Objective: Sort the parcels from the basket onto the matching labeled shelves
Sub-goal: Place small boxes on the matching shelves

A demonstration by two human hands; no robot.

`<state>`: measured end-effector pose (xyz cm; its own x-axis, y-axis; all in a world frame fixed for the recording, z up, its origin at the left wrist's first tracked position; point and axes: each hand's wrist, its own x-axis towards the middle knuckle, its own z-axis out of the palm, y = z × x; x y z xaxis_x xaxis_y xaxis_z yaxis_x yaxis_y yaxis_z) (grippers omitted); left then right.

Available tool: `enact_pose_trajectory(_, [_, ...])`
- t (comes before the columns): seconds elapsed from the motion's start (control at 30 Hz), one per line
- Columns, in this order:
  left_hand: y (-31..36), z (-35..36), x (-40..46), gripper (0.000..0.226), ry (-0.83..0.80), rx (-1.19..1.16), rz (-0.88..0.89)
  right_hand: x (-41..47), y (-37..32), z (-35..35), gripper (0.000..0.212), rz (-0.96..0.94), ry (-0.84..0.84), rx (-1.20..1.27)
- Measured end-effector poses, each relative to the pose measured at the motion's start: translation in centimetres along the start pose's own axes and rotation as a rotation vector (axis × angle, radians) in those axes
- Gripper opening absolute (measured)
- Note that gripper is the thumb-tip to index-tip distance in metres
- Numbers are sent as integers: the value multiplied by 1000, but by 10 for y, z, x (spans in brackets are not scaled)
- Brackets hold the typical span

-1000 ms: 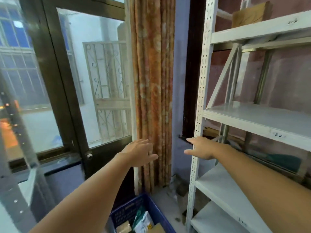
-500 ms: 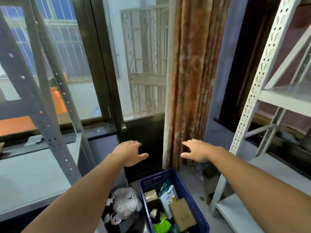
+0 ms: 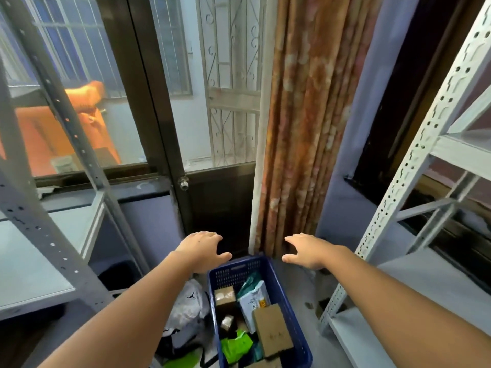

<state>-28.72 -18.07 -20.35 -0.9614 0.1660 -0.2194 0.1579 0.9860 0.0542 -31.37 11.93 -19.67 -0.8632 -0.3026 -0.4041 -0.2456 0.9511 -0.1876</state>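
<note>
Both hands, left [image 3: 204, 248] and right [image 3: 309, 251], hover palm-down with relaxed fingers above the blue basket's [image 3: 279, 282] far end; parcels [image 3: 271, 328] fill it; shelves [image 3: 414, 160] stand right.

head-worn view, facing forward and down, basket [image 3: 265, 269] near

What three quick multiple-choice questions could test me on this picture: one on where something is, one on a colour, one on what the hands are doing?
1. Where does the basket stand?
A. on a shelf
B. on the floor between two racks
C. on a chair

2. What colour is the basket?
A. blue
B. red
C. white

3. What do the left hand and right hand hold?
A. a box
B. a bag
C. nothing

Answers: 1 B, it sits low between the metal racks; 2 A, its mesh walls are blue; 3 C, both hands hover open above it.
</note>
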Motion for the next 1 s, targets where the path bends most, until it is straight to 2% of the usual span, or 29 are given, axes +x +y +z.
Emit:
enact_pose_trajectory(0.4, [11, 39, 84, 72, -153, 11, 79, 67, 38, 35, 74, 75, -115, 77])
enact_pose_trajectory(0.7, [4, 49, 165, 69, -186, 31, 194, 112, 52, 40, 72, 171, -108, 119])
enact_pose_trajectory(0.9, [10, 61, 190, 59, -215, -1, 206, 135, 64, 42, 69, 142, -148, 122])
enact_pose_trajectory(1.0, [15, 78, 199, 63, -255, -27, 174, 148, 78, 52, 69, 119, -186, 116])
